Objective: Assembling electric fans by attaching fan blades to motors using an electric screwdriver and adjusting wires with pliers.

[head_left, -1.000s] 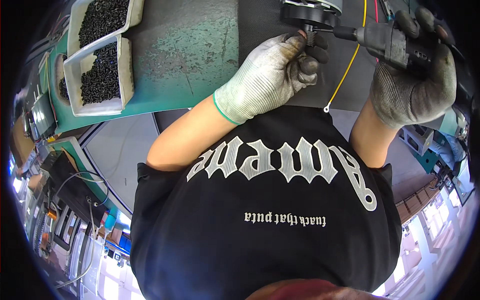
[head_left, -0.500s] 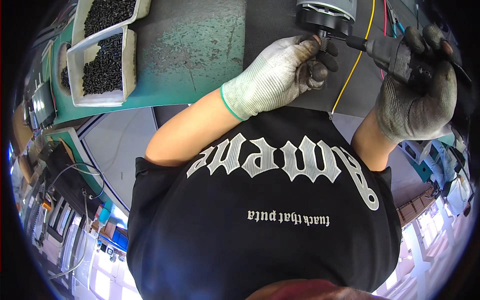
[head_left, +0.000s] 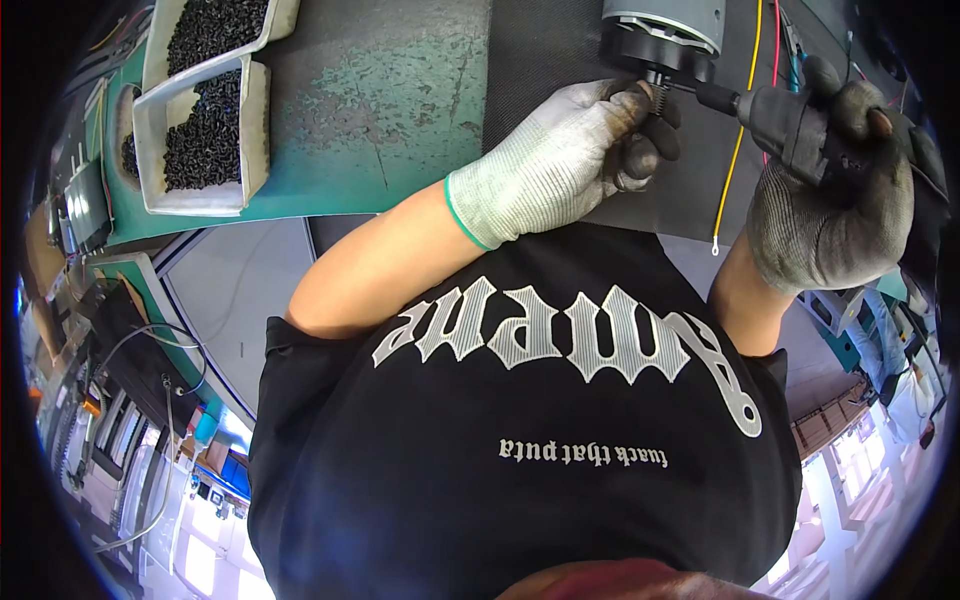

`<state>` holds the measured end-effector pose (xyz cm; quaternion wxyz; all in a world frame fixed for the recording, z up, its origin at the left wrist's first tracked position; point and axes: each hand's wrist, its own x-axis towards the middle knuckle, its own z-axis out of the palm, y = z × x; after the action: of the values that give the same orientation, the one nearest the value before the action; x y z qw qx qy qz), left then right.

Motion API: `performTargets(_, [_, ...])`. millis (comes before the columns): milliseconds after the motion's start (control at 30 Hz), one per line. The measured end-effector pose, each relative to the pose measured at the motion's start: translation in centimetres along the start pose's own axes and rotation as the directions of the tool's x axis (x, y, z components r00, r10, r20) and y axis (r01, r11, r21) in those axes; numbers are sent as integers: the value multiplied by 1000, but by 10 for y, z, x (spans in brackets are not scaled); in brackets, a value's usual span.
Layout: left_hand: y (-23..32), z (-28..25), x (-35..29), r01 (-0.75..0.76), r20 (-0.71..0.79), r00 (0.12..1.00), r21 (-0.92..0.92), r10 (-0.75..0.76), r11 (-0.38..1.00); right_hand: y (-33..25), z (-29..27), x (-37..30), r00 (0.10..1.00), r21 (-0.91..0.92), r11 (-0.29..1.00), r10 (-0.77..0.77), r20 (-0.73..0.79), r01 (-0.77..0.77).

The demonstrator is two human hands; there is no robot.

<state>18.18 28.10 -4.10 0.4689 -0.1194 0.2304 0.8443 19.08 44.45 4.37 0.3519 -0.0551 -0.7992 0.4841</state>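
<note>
A silver electric motor (head_left: pixel 668 18) with a black end cap stands at the far side of the bench, its toothed shaft (head_left: pixel 659 98) pointing toward me. My left hand (head_left: pixel 560 155), in a grey-white knit glove, is closed on that shaft with thumb and fingers. A dark power screwdriver (head_left: pixel 790 130) lies sideways in my gloved right hand (head_left: pixel 835 215). Its slim bit reaches left to the end cap beside the shaft. Whether the tip sits on a screw is too small to tell.
Two white bins (head_left: pixel 255 130) of small black screws (head_left: pixel 205 140) stand at the left on the worn green bench mat (head_left: pixel 350 110). A yellow wire (head_left: pixel 740 150) with a ring terminal and a red wire (head_left: pixel 776 50) run past the motor. Several hand tools lie at the far right.
The motor and my left hand have shifted slightly right. The screwdriver has moved a little right and down, and more of its bit shows. The yellow wire's end has swung right.
</note>
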Motion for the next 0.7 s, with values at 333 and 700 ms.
performTargets(333, [2, 26, -12, -105, -216, 932, 608, 292, 787, -25, -4, 33, 990, 588, 805, 12, -139, 73])
performTargets(700, [175, -119, -188, 452, 592, 12, 715, 806, -533, 76, -89, 23, 963, 516, 841, 251, -103, -164])
